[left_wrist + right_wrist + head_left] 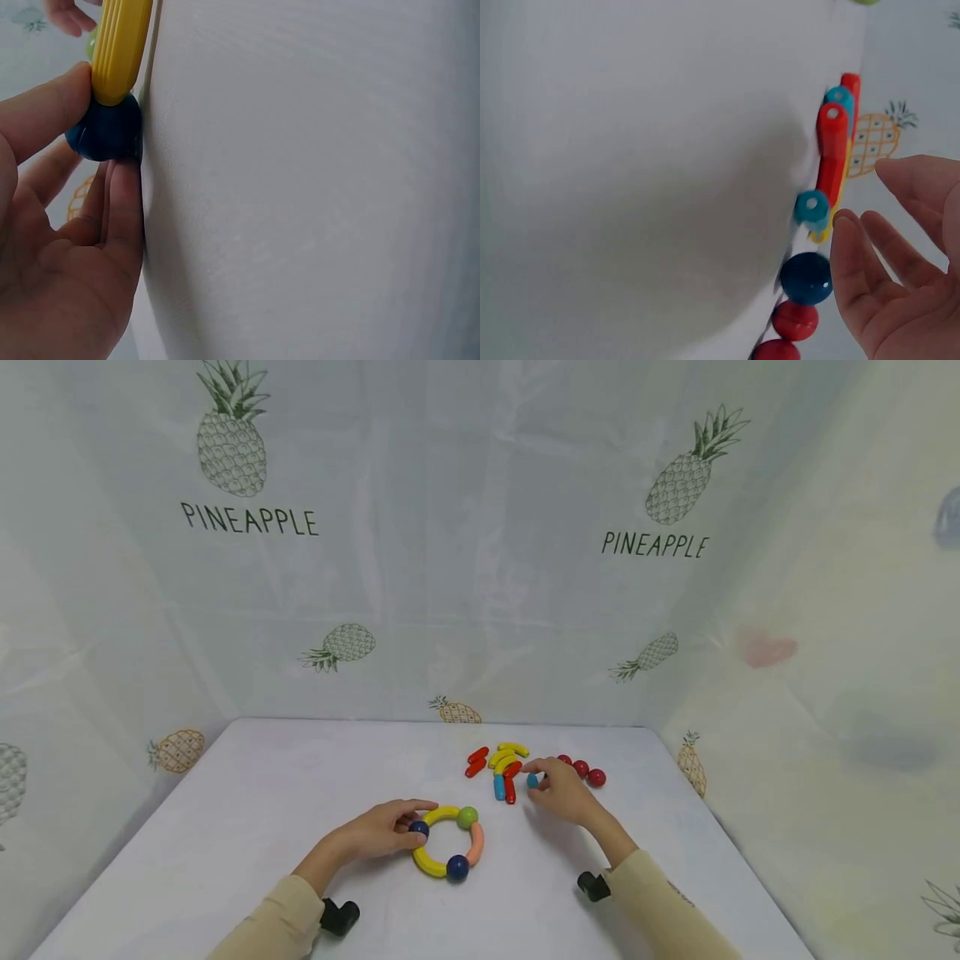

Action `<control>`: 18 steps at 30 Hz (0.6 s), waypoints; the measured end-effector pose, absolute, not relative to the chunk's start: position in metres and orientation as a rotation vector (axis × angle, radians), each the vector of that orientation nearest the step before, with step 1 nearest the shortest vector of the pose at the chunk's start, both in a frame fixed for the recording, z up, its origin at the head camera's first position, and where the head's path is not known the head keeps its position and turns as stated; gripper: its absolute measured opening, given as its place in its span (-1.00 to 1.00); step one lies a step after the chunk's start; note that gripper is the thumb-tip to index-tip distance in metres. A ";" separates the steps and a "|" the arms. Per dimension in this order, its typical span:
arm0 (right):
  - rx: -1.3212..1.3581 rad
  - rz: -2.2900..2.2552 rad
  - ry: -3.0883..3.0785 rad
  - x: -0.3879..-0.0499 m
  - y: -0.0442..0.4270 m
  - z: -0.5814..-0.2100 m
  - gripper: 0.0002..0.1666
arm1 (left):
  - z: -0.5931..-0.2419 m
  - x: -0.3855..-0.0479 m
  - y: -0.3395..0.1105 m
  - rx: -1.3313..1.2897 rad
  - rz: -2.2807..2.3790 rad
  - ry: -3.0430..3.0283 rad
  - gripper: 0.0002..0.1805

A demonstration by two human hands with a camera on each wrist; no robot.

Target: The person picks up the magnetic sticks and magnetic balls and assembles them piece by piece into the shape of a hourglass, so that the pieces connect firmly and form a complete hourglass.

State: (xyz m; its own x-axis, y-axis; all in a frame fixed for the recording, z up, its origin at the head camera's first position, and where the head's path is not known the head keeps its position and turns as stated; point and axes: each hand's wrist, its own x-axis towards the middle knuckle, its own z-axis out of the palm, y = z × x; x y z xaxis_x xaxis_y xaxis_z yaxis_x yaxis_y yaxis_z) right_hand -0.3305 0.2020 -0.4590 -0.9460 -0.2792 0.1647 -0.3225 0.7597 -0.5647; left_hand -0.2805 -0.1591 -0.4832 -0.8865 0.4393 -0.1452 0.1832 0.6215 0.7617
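Left hand: clamped on dark-blue ball of ring | Right hand: fingers apart beside light-blue piece | Red balls: near

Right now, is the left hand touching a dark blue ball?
Touching. The left wrist view shows the left hand with a fingertip against the dark blue ball.

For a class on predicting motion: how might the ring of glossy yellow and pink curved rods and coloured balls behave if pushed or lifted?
Lying flat, the ring would probably slide, not roll. Lifted, it may sag or part where its rods meet separate balls.
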 end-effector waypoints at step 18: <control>0.605 0.729 -2.983 -0.342 0.210 -0.470 -0.47 | -0.486 -0.282 -0.159 0.490 1.137 2.534 -0.42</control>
State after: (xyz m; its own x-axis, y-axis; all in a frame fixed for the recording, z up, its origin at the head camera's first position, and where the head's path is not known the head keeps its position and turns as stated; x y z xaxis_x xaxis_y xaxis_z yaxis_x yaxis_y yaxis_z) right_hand -0.3416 0.2102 -0.4698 -0.9252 -0.3658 0.1011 -0.3712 0.8168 -0.4417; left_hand -0.2815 -0.1586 -0.4864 -0.8900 0.4316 -0.1473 0.1770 0.6246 0.7606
